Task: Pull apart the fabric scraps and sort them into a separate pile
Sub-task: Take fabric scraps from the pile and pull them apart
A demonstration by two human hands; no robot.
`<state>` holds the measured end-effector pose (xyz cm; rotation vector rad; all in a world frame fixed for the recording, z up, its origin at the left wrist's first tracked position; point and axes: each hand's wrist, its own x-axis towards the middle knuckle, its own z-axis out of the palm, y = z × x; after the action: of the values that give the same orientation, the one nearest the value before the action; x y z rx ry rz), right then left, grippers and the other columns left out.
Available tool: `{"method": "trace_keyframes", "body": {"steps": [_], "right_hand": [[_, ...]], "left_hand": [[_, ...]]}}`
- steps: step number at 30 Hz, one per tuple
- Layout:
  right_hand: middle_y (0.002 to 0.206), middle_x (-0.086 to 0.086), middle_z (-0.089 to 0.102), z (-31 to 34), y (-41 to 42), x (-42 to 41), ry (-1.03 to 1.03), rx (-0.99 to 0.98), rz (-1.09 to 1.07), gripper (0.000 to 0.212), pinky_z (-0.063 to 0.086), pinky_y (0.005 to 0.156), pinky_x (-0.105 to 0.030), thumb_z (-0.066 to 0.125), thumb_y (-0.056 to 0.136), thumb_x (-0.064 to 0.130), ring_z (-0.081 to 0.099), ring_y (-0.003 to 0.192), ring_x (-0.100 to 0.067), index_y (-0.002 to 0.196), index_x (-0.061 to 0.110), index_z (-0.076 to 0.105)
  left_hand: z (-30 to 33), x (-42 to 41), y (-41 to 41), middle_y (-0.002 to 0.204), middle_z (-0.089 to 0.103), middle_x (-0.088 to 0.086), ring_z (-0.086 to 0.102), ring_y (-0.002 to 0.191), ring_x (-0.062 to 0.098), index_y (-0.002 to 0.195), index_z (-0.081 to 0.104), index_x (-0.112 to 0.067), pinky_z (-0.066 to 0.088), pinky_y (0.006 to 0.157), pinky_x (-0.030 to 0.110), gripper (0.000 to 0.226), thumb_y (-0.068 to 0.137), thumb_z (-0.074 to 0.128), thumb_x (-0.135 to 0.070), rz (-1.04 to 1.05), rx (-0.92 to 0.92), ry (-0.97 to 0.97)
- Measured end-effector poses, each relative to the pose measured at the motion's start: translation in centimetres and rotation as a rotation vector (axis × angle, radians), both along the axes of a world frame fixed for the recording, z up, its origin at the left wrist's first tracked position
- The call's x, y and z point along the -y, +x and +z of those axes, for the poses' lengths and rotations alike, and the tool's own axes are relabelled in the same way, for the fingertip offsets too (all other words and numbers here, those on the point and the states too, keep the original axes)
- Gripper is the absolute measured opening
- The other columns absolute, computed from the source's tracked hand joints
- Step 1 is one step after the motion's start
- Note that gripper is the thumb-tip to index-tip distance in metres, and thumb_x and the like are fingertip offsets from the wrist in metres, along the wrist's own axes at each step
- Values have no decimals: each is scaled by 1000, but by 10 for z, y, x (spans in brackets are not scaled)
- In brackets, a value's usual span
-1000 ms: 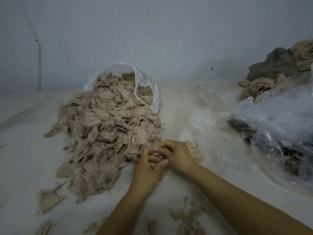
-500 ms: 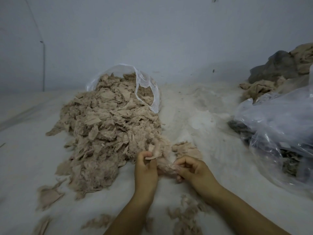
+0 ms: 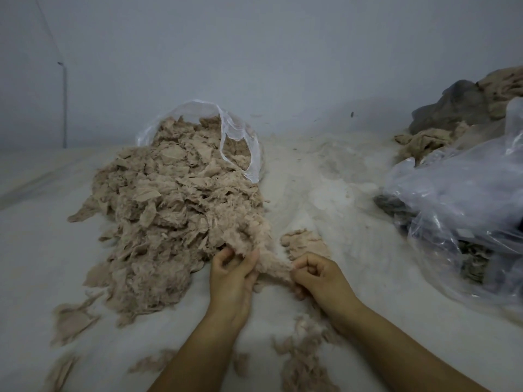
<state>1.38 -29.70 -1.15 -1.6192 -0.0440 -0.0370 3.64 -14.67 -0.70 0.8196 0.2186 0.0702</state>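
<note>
A big heap of beige fabric scraps spills out of a clear plastic bag onto the white surface. At its near right edge my left hand grips a fluffy clump of scraps that still hangs from the heap. My right hand pinches the other end of the same clump, so it stretches between both hands. A small separate bunch of scraps lies just beyond my right hand.
Loose scraps lie near my forearms and at the lower left. A large clear plastic bag with dark contents fills the right side, with grey and tan cloth behind it. A pale wall stands close behind.
My hands were together at the heap's edge. They have since drawn apart, stretching a clump of scraps between them, the right hand moving to the right.
</note>
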Motion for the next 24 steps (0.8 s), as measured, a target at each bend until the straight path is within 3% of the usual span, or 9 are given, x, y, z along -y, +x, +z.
{"method": "trace_keyframes", "body": {"steps": [2,4,7,10,13,16,19,24], "right_hand": [[70,-2,63,2,-3,-3,68,-5,89,11,51,61,-25,67,86,18,60,65,-11,76,16,66],[79,0,69,3,-5,-6,114,4,122,17,53,66,-27,73,78,33,64,72,-10,85,17,70],[59,2,60,1,-3,-6,159,45,43,15,50,56,-24,72,82,13,55,57,-11,69,14,65],[57,-1,58,1,-3,-4,88,81,17,14,47,53,-24,73,80,7,52,54,-12,69,9,64],[57,0,58,0,-4,-5,50,113,61,15,45,53,-22,74,79,7,52,55,-12,66,13,67],[57,-1,54,-1,-3,-4,70,116,39,25,43,53,-21,71,82,5,48,55,-12,61,15,61],[60,1,49,-1,-1,-1,96,123,31,30,41,59,-19,67,84,3,45,59,-10,60,17,56],[64,-5,55,0,-1,-5,253,58,-11,16,48,53,-22,57,92,4,51,56,-12,77,8,57]], "left_hand": [[0,0,-1,98,67,14,67,86,20,114,47,-10,59,66,28,46,78,58,16,-44,29,-5],[0,2,-3,97,68,15,69,85,21,111,50,-11,59,71,31,49,74,58,19,-112,54,8],[3,2,-5,91,70,17,71,82,25,103,60,-3,60,66,32,44,64,58,19,-226,42,-101],[5,-3,-4,88,71,21,71,81,27,85,73,3,59,64,35,20,71,57,4,-431,14,-211],[5,-4,-4,111,65,26,65,103,36,111,61,7,58,76,45,37,75,59,-3,-448,-55,-149],[4,-8,1,90,71,17,71,77,22,104,62,4,60,62,32,27,77,60,1,-291,-93,-105],[4,-10,3,70,65,8,62,55,10,90,62,0,52,47,17,11,81,58,4,-201,-113,-114],[5,-6,0,58,53,3,44,41,5,86,54,-3,31,33,14,10,86,51,7,-239,-65,-62]]}}
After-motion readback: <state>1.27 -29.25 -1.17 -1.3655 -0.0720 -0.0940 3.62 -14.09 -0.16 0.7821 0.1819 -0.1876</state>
